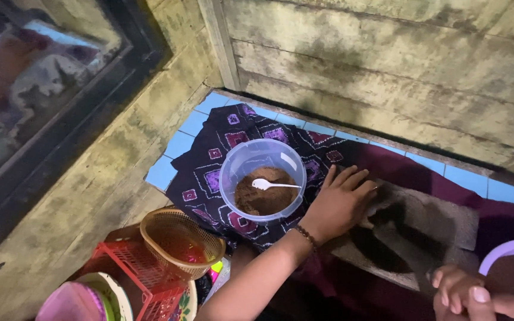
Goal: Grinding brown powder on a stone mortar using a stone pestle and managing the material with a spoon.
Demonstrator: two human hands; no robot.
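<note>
My left hand (339,203) lies palm down with its fingers spread, on the seam between a dark patterned cloth (221,148) and a grey-brown towel (435,226). A beaded bracelet (306,236) circles its wrist. Just left of the hand stands a clear round plastic tub (239,157) holding brown powder (257,202). A white plastic spoon (272,185) rests in the powder. My right hand (468,296) shows at the bottom right with its fingers curled, at the towel's near edge. I cannot see whether it holds anything.
A purple-rimmed bowl (510,249) sits at the right edge. A woven basket (179,238), a red plastic crate (132,270) and a pink plate (72,303) crowd the bottom left. Blue tiles (165,172) lie under the cloths. Wooden walls and a dark window frame (132,53) close the back and left.
</note>
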